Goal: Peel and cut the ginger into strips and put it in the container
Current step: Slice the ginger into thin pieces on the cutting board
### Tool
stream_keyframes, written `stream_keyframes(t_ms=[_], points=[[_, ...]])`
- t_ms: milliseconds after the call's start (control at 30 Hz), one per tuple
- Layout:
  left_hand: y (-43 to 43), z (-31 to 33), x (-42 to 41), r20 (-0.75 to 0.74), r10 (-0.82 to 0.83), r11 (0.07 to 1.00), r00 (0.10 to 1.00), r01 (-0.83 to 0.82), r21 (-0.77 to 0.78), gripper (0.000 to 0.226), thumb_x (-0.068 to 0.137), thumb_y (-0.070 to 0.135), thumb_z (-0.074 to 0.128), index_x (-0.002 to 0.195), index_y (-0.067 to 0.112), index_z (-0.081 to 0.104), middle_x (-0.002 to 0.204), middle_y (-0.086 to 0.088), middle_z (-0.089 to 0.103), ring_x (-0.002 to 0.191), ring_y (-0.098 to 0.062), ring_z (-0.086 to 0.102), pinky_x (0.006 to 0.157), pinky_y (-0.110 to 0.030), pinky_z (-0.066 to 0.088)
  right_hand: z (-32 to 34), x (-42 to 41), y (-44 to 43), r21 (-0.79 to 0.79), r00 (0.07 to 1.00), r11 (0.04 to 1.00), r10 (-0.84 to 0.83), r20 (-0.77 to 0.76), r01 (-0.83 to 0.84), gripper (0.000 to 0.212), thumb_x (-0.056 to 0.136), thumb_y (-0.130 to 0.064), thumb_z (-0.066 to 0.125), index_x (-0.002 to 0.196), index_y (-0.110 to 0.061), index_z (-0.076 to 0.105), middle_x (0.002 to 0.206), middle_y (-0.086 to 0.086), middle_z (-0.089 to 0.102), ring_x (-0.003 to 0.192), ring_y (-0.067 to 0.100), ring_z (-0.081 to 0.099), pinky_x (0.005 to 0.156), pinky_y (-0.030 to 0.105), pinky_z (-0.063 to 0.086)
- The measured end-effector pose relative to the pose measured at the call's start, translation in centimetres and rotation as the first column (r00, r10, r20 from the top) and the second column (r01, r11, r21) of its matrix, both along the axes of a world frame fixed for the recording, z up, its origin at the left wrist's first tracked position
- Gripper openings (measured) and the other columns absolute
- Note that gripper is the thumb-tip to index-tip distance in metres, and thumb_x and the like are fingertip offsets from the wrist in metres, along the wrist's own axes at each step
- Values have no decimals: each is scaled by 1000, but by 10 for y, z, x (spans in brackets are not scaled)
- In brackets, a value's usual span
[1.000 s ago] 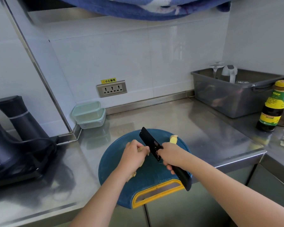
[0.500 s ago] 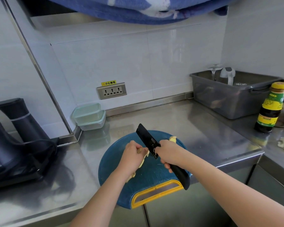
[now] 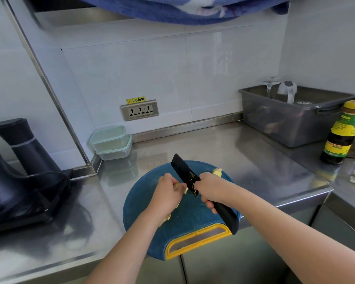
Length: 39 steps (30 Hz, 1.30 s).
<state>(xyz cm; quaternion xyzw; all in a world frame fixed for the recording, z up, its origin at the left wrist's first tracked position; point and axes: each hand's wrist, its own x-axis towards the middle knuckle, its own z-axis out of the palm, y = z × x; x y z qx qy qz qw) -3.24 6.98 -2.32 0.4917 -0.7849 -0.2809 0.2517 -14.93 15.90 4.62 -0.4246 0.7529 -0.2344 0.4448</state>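
The ginger (image 3: 180, 187) is gripped in the curled fingers of the left hand (image 3: 166, 194), above the blue cutting board (image 3: 195, 220). The black knife (image 3: 184, 174) is gripped by its handle in the right hand (image 3: 211, 189), with the blade against the ginger. Stacked containers (image 3: 111, 142) are set well apart on the surface (image 3: 244, 160).

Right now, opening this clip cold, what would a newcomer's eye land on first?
The black cleaver, gripped by the right hand, slants over the round blue cutting board at the front edge of the counter, its blade at the ginger piece that the left hand holds. Beyond that, the stacked lidded containers sit in the back corner and a dark sauce bottle stands at the right.
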Motion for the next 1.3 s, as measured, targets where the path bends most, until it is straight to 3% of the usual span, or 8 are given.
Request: stream_keyframes(t_ms=[167, 267, 433, 767, 900, 1300], points=[[-3, -4, 0, 21, -22, 1000, 1000, 22, -2, 25, 89, 38, 56, 84, 13, 58, 82, 2, 48, 71, -9, 49, 55, -23, 31, -5, 2, 0, 5, 1000, 1000, -18, 16, 18, 18, 100, -16, 33, 111, -7, 43, 61, 5, 45, 44, 13, 39, 46, 25, 42], [-3, -3, 2, -20, -19, 1000, 1000, 20, 4, 22, 90, 36, 57, 84, 14, 57, 87, 1, 52, 79, -10, 50, 58, -24, 32, -8, 3, -5, 2, 997, 999, -42, 58, 42, 20, 99, -15, 33, 113, -7, 44, 59, 5, 45, 42, 13, 38, 44, 24, 40], [-4, -2, 6, -7, -24, 1000, 1000, 24, -20, 20, 92, 36, 56, 90, 16, 53, 93, 1, 50, 82, -8, 50, 60, -22, 33, -7, 6, -10, 42, 988, 996, -89, 124, 85, 19, 98, -16, 34, 86, -8, 46, 56, 4, 44, 42, 14, 38, 46, 26, 40], [-4, -1, 10, 5, -24, 999, 1000, 25, -38, 21, 93, 35, 54, 89, 15, 55, 92, 0, 51, 80, -9, 50, 60, -22, 34, -7, 15, -10, 35, 979, 993, -119, 168, 115, 20, 98, -16, 34, 87, -9, 48, 57, 3, 44, 40, 12, 38, 44, 22, 38], [-3, 0, 10, -13, -30, 999, 999, 30, -33, 26, 93, 33, 55, 83, 9, 58, 86, -2, 51, 79, -13, 50, 59, -25, 34, -11, 20, -10, 37, 975, 988, -151, 162, 147, 18, 98, -17, 35, 88, -10, 48, 58, 2, 45, 41, 12, 38, 44, 23, 39], [1, 6, 13, -46, -29, 1000, 999, 29, -8, 19, 93, 34, 55, 89, 16, 56, 97, 3, 51, 83, -5, 51, 60, -17, 33, -28, 37, -18, 19, 986, 987, -158, 60, 157, 18, 99, -17, 31, 93, -8, 45, 66, 8, 49, 49, 18, 44, 51, 27, 45]])
